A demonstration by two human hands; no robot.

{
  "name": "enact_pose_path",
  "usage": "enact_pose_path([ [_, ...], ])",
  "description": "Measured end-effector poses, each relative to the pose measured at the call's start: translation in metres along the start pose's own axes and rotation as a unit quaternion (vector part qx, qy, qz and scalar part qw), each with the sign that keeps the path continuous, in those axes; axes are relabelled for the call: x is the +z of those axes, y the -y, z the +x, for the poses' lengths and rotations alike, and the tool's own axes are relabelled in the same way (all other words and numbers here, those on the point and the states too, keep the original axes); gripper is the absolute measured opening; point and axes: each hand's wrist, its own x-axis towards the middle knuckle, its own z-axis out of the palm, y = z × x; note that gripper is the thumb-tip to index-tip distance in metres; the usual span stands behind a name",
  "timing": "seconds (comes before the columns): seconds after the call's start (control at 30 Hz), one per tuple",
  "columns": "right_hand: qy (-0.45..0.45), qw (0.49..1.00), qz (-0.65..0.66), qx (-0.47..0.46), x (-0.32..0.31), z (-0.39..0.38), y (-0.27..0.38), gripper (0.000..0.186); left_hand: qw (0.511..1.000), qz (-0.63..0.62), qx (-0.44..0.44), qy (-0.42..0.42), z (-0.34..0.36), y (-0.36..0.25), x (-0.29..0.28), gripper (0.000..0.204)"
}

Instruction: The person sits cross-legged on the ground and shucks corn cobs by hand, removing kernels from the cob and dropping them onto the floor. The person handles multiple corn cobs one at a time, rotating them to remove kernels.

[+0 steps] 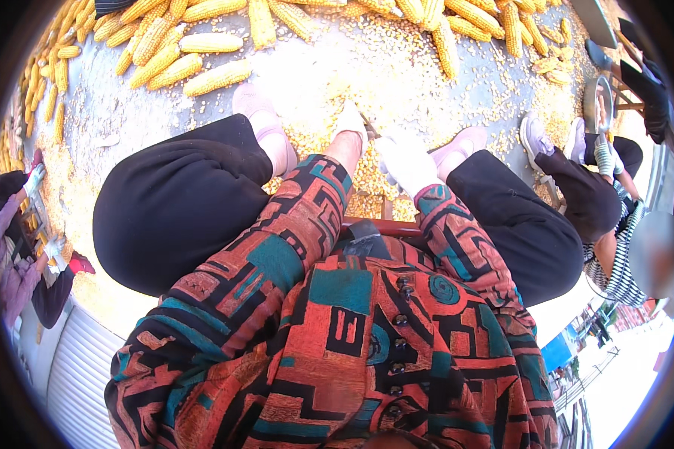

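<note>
My left hand, in a white glove, reaches forward between my feet above loose corn kernels. Its fingers look closed, but bright light washes out whatever they hold. Close on its right, my right hand is also gloved in white and curled closed; its grip is hidden. A short dark piece, of a kind I cannot make out, shows between the two hands. Below them, part of a wooden frame stands over the kernels, with a red-brown bar nearer my body.
Whole yellow corn cobs lie piled along the far side, with kernels scattered around. My shoes flank my hands. At the right, a person in gloves sits by a round metal pan. Another gloved person works at the left edge.
</note>
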Motion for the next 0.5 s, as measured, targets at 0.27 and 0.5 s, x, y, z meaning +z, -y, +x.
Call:
enact_pose_path([
  [0.27, -0.031, 0.981, -0.185, -0.044, 0.01, -0.001, 0.019, 0.03, 0.996, 0.081, 0.02, 0.023, -0.017, -0.007, 0.003, 0.053],
  [0.5, -0.088, 0.978, -0.189, -0.006, 0.051, 0.049, -0.016, 0.026, 0.992, 0.073, 0.093, 0.047, -0.028, -0.006, 0.013, 0.057],
])
